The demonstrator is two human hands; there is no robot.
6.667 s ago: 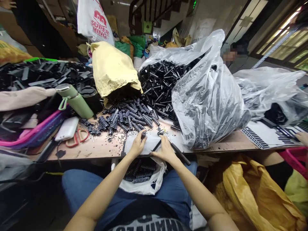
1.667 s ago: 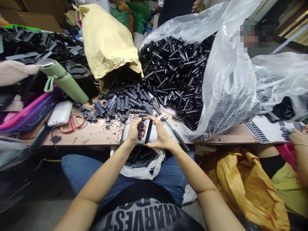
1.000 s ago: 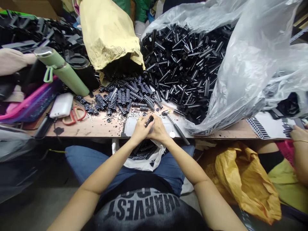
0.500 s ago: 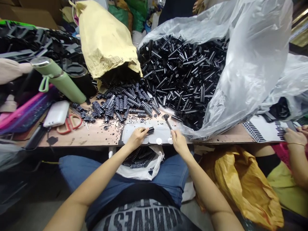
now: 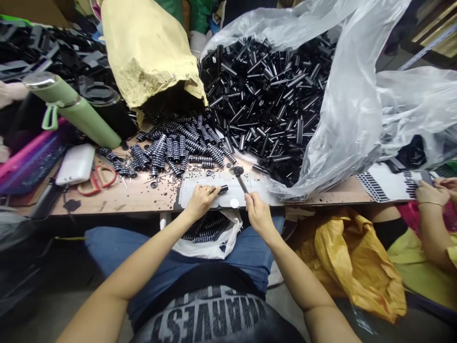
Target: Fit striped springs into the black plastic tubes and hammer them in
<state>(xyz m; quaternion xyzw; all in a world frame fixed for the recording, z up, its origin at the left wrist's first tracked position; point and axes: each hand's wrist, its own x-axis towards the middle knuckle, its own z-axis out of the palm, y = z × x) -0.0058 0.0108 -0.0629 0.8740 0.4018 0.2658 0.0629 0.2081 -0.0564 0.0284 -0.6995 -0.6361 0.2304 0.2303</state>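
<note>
Near the table's front edge, my left hand (image 5: 202,202) is closed around a short black tube (image 5: 223,189), which pokes out past the fingertips over a pale flat board (image 5: 189,186). My right hand (image 5: 257,210) grips a small hammer (image 5: 241,179) by its handle. The hammer's head is raised a little up and right of the tube, apart from it. A white disc (image 5: 234,203) lies on the board between my hands. Behind the left hand is a heap of black-and-white ribbed rods (image 5: 178,145), spilling from a yellow sack (image 5: 150,52).
Loose black tubes fill a clear plastic bag (image 5: 350,109). Left are a green bottle (image 5: 76,112), a white box-like device (image 5: 75,164) and red-handled scissors (image 5: 96,181). A white bag (image 5: 200,250) sits on my lap. At right, a co-worker's hands (image 5: 433,192) work beside a yellow-orange sack (image 5: 357,267).
My right hand has shifted left and lifted slightly, bringing the hammer's head closer to the tube. The left hand keeps the tube in nearly the same place. The camera view has tilted slightly.
</note>
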